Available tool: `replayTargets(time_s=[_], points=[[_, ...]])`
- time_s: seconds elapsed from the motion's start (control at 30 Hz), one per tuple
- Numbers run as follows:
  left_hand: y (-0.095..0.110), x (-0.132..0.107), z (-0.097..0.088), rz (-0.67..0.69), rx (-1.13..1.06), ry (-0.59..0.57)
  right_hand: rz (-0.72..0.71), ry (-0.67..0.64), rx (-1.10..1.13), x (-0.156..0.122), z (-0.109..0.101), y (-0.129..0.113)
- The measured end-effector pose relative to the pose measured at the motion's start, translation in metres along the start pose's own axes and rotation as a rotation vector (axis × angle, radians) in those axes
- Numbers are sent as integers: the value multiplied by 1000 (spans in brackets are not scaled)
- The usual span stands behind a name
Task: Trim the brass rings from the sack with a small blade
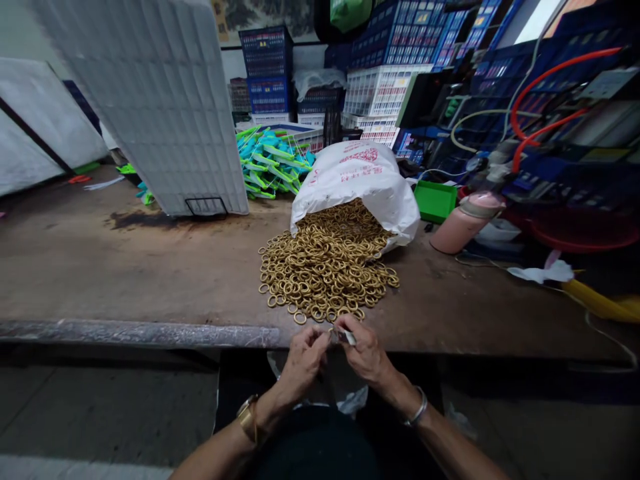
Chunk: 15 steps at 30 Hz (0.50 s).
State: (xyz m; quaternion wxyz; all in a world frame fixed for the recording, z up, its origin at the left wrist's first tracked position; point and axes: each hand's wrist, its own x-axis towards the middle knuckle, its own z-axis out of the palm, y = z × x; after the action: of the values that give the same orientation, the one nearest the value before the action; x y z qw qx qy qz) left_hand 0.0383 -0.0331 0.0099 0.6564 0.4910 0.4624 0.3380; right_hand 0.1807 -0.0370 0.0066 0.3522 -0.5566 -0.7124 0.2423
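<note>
Brass-coloured rings (325, 273) spill in a heap from a white woven sack (355, 170) that lies on its side. At the table's front edge, just below the heap, both hands meet. My left hand (305, 353) is closed in a pinch, its fingertips at what looks like a single ring, partly hidden. My right hand (364, 350) is closed around a small flat piece, whitish at one end (350, 338). Fingers cover most of it, so its kind is unclear. The two sets of fingertips almost touch.
A tall pale ribbed panel (195, 120) stands on the left of the brown table (125, 267). Green and turquoise plastic pieces (275, 160) lie behind the sack. On the right are a green tray (435, 201), a pink bottle (465, 223) and red hoses (530, 100). Stacked crates (270, 73) fill the back.
</note>
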Motion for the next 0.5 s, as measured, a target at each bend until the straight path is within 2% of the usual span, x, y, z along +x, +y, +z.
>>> replayTargets(time_s=[0.1,0.27,0.37,0.43,0.5], points=[[-2,-5,-5,24,-30,30,9,-24,47,2,11,-10],[-12,-8,-15,326,231,209,212,-74,202,5,22,-10],[-16,-8,-19,466,370,228,294,-136,341,5,27,-7],[-15,-8,-19,466,359,191,328,-161,403,5,29,-7],[-12,-10,-19,376,255,136,358,-162,420,6,29,-8]])
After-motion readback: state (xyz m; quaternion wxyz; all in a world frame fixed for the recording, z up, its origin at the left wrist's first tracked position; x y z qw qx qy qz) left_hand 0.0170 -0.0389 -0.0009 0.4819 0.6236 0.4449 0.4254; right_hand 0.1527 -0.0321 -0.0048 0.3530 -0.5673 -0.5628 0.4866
